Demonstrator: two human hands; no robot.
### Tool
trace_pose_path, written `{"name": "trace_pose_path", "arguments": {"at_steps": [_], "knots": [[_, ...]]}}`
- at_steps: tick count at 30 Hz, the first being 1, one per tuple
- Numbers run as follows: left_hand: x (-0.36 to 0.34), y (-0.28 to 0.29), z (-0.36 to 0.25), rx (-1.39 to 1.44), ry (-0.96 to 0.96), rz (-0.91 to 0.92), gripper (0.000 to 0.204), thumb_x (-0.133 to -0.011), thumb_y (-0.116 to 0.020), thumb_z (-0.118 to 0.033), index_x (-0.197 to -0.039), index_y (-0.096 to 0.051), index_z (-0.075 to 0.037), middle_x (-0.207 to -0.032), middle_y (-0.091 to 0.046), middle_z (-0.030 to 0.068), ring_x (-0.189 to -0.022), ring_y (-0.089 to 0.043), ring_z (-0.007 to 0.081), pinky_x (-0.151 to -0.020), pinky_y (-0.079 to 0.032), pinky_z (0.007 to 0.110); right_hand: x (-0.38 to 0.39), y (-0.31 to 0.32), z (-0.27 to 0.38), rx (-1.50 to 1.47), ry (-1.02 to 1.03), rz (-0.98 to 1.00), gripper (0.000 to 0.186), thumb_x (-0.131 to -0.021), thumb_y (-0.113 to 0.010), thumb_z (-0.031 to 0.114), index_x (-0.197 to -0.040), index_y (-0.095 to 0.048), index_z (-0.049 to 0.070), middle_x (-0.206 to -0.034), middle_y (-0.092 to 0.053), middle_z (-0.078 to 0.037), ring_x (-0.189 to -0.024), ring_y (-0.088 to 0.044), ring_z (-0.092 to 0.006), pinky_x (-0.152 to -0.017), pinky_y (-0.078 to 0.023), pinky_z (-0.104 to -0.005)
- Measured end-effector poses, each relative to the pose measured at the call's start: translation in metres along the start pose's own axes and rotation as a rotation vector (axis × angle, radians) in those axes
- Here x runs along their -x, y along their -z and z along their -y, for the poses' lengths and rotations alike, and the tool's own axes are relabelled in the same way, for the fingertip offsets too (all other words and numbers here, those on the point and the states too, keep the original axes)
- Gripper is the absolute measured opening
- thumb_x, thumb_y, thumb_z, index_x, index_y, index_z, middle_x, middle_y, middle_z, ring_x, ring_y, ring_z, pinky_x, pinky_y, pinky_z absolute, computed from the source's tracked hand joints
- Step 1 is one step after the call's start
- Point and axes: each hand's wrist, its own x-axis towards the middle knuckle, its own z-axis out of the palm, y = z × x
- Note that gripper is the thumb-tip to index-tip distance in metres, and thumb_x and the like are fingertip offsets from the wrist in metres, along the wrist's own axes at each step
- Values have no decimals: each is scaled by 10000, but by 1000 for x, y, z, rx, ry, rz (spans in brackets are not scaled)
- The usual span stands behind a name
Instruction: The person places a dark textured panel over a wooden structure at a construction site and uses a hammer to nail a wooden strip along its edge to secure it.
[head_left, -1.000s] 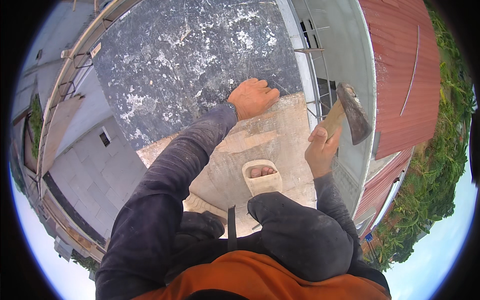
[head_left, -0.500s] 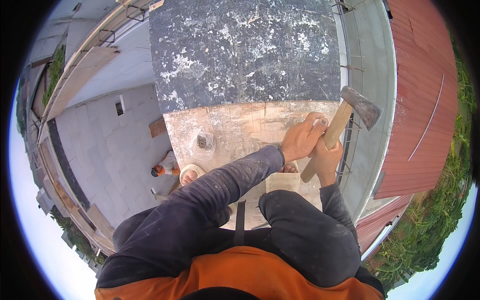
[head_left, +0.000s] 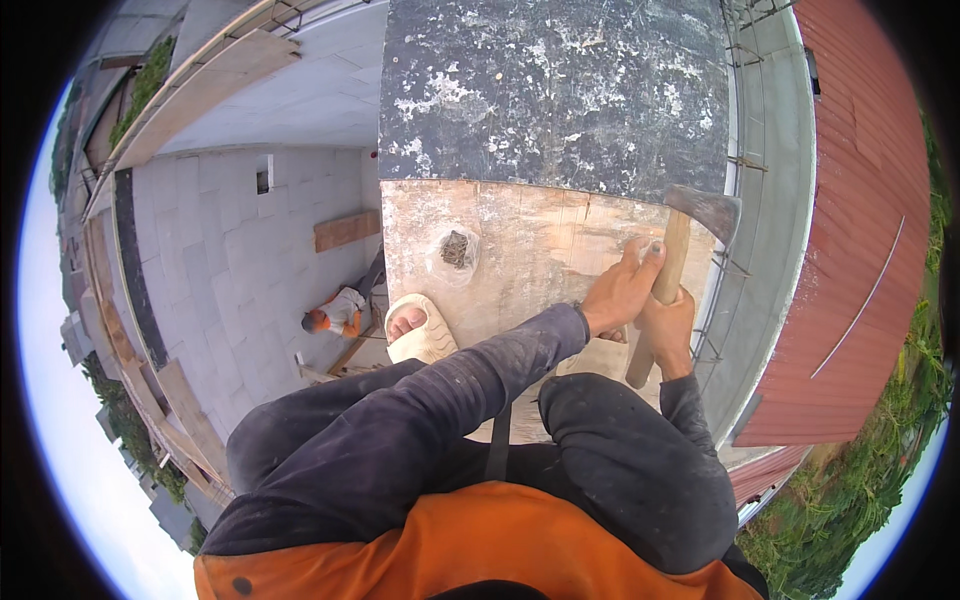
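Note:
My right hand [head_left: 670, 325] grips the wooden handle of a hatchet [head_left: 668, 300], whose metal head [head_left: 712, 215] lies over the edge between the dark scuffed board [head_left: 550, 90] and the pale plywood [head_left: 520, 240]. My left hand [head_left: 615, 295] is beside the handle just left of my right hand, fingers drawn together; I cannot make out whether they hold anything. On the plywood to the left sits a clear plastic bag [head_left: 437, 253] with small dark metal pieces, probably nails [head_left: 457, 250]. My sandalled foot [head_left: 410, 325] is below it.
A person [head_left: 340, 312] is lower down to the left, beside a grey block wall [head_left: 230, 260] and timber planks [head_left: 340, 232]. Past the board's right edge are rebar [head_left: 748, 163], a concrete gutter [head_left: 775, 260] and a red corrugated roof [head_left: 860, 280]. Greenery lies beyond.
My left hand has moved from the board across to the hatchet in my right hand. The view has shifted, bringing the bag and the person below into sight.

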Motion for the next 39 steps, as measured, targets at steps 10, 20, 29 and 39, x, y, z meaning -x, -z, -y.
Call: {"name": "trace_pose_path", "arguments": {"at_steps": [10,20,29,39], "knots": [[-25,39,31,-237,-553,50,458,-1046,-552,-392,-1304,-653,-28,-1085,-758,197,-923,-742,348,-845,-579,409,-9,9,18,-146,82,-41,131,-910,-732,136,-911,-687,13,-676,-610,-30,-527,-561,-115,-500,-459,-287],[-42,65,0,-420,-343,-52,245,-971,-675,-245,-1100,-745,-48,-1043,-778,146,-976,-749,324,-903,-570,402,-13,17,21,-209,2,32,330,-910,-734,141,-1188,-654,-16,-695,-566,-7,-534,-545,-102,-508,-476,-274],[-62,163,-1,-501,-628,-463,164,-942,-701,-192,-1045,-780,-91,-979,-757,59,-887,-618,282,-876,-498,416,51,38,43,-514,-91,154,563,-960,-652,171,-1467,-465,12,-737,-571,-42,-508,-552,-137,-467,-509,-299],[-60,174,35,-644,-737,-402,113,-933,-714,-115,-1017,-785,-140,-1102,-692,9,-1069,-580,245,-1034,-376,417,40,15,33,-309,7,16,317,-1077,-544,252,-1318,-479,56,-745,-551,-54,-488,-537,-128,-419,-475,-285]]}}
